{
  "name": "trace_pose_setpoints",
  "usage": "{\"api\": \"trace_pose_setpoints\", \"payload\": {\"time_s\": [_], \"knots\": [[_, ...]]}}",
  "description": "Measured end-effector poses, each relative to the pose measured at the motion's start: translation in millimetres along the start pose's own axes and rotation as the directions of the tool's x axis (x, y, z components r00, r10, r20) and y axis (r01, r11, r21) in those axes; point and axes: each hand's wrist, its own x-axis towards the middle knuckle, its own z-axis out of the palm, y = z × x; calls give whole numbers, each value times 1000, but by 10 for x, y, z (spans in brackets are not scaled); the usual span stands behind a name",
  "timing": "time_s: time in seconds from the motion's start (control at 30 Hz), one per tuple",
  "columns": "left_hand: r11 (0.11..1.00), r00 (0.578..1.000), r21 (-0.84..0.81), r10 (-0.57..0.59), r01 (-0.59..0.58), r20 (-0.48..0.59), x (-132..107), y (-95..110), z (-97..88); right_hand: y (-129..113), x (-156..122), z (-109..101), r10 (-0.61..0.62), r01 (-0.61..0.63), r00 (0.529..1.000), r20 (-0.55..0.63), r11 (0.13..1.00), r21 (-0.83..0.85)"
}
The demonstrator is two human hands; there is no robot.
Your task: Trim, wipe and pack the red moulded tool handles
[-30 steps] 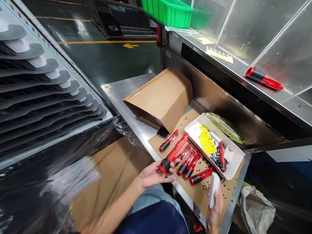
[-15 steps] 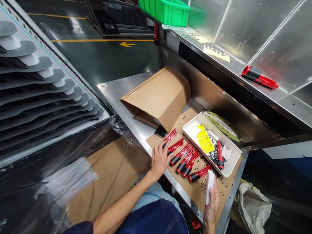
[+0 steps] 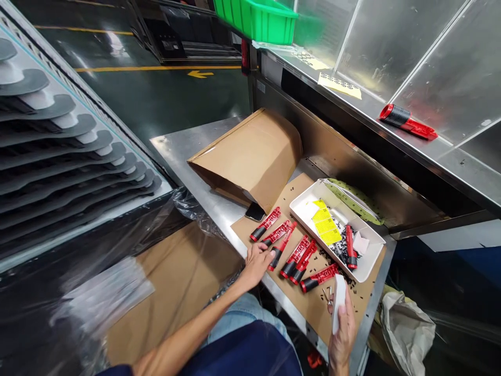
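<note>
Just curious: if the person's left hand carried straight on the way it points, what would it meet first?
The left hand would probably meet the red-and-black plastic part lying just past its fingers, though depth is hard to judge here.

Bright light, glare on steel panels [image 3: 407,57], bowed wide-angle edges

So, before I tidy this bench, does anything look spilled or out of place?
Yes: small black pieces are scattered over the brown cardboard sheet outside the white plastic tray holding more, so they look spilled. A red-and-black tool also lies alone on the upper steel shelf, apart from the others.
</note>
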Motion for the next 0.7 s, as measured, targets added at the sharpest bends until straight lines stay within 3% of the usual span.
{"api": "trace_pose_setpoints", "payload": {"time_s": [0.1, 0.23, 0.33, 0.47, 0.53, 0.7], "knots": [[918, 952, -336, -115, 212, 285, -216, 115, -177, -19, -16, -4, 81, -81, 997, 9, 996, 47], [641, 809, -603, -49, 475, 586, -511, 274, -234, -50, -4, 10, 83, -85, 995, 48, 995, 43], [430, 745, -688, 52, 584, 665, -656, 360, -189, -65, 14, 29, 77, -80, 996, 52, 995, 52], [261, 720, -718, 107, 645, 685, -763, 426, -136, -48, 8, 43, 80, -82, 996, 30, 994, 78], [290, 736, -722, 78, 628, 672, -785, 445, -134, -34, -5, 38, 65, -68, 997, 38, 995, 78], [767, 872, -554, -14, 324, 490, -639, 377, -159, -25, -35, 18, 46, -48, 997, 55, 998, 33]]}}
